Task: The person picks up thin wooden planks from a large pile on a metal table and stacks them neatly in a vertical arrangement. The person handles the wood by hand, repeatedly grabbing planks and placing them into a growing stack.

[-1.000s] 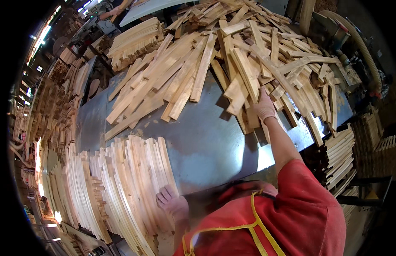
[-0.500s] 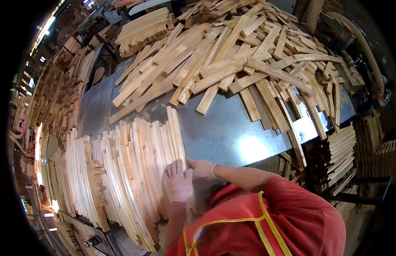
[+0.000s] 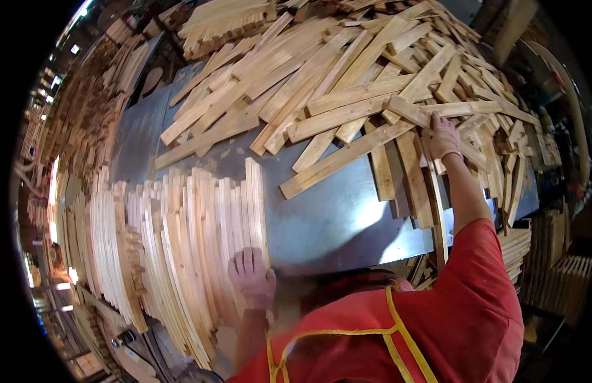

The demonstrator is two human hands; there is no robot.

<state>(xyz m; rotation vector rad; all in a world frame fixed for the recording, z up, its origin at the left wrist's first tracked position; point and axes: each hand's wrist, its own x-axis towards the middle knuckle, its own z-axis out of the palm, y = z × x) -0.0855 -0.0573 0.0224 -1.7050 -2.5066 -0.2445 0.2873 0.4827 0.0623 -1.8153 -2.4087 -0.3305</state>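
My left hand point(image 3: 252, 279), in a pale glove, rests on the near right end of a row of wooden strips point(image 3: 200, 230). Its fingers lie stretched over the strips, the thumb at the outer side. The strips stand packed side by side on the metal table point(image 3: 321, 223). My right arm reaches out to the loose pile of wooden boards point(image 3: 347, 115). There my gloved right hand point(image 3: 444, 140) is closed over a wooden board point(image 3: 407, 111), which lies across others; its fingertips are partly hard to make out. Another board point(image 3: 344, 161) juts from the pile toward me.
A neat stack of boards point(image 3: 222, 29) stands at the far left of the pile. More stacked wood point(image 3: 85, 140) lines the left side, and further stacks point(image 3: 567, 287) stand at the right. A thick hose point(image 3: 570, 108) hangs at the far right.
My right hand has left the row of strips and moved out right to the pile. One board there now slants further left and nearer. My left hand stays at the row.
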